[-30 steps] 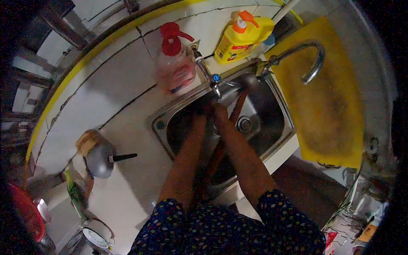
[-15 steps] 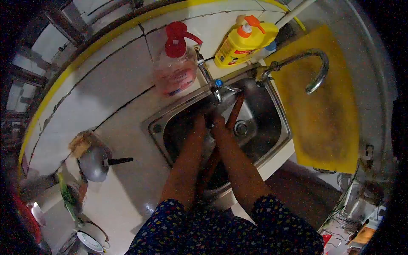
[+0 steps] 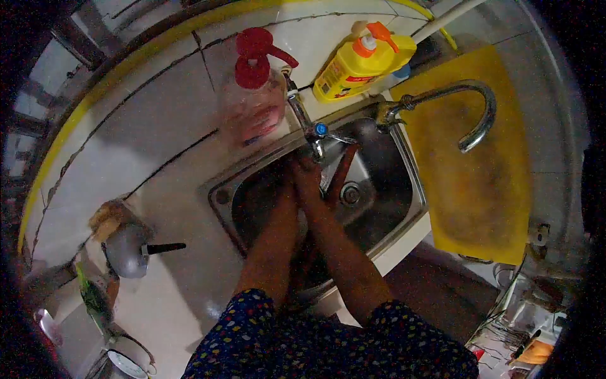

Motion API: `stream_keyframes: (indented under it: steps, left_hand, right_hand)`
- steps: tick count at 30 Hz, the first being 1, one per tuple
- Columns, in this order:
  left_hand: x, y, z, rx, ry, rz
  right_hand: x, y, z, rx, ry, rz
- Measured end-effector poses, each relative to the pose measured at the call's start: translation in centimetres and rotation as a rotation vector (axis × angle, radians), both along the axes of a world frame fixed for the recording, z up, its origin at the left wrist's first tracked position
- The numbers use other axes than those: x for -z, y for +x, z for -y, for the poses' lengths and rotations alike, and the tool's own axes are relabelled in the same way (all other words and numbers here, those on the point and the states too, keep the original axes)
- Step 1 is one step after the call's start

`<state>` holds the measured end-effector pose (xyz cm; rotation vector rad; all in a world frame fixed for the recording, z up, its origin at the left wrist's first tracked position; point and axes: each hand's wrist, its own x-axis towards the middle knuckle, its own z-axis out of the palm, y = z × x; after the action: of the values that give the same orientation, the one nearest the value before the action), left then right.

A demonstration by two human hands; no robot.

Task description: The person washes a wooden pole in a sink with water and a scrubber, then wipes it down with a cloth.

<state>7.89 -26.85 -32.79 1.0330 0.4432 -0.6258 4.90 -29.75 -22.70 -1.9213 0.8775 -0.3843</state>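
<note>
Both my hands are together in the metal sink (image 3: 413, 189), below the spout of the chrome tap with a blue cap (image 3: 320, 131). My right hand (image 3: 308, 174) lies against my left hand (image 3: 289, 169), which it partly covers. Shadow and blur hide the fingers of both, and I see no object between them. A thin line of water seems to run beside the right hand. The drain (image 3: 350, 194) lies to the right of my hands. Brown reflections of my arms show in the sink's metal.
Behind the sink stand a clear pump bottle with a red top (image 3: 255, 107) and a yellow pump bottle (image 3: 356, 69). A curved chrome spout (image 3: 483, 120) reaches over a yellow board (image 3: 476, 189) at right. On the left counter sits a grey pan with a black handle (image 3: 129, 249).
My hands have come closer together beneath the tap, with the right now against the left. The whole view has shifted slightly.
</note>
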Motion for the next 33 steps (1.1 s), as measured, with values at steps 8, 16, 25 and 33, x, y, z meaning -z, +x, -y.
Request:
stream_keyframes:
  steps: [8,16,25,33]
  left_hand:
    - [-2.7,-3.5,0.5,0.010,0.005,0.035]
    - [-3.8,-3.5,-1.5,-0.005,0.020,0.064]
    - [-4.4,-5.1,0.4,0.040,0.081,0.124]
    - [1.1,-4.0,1.3,-0.006,-0.038,-0.003]
  right_hand:
    - [11.5,-0.4,6.0,0.042,0.807,-0.189]
    - [0.8,-1.4,1.7,-0.121,0.416,-0.036]
    - [1.2,-0.9,3.4,-0.066,0.889,-0.063]
    - [-6.0,-2.7,0.2,-0.110,1.130,-0.064]
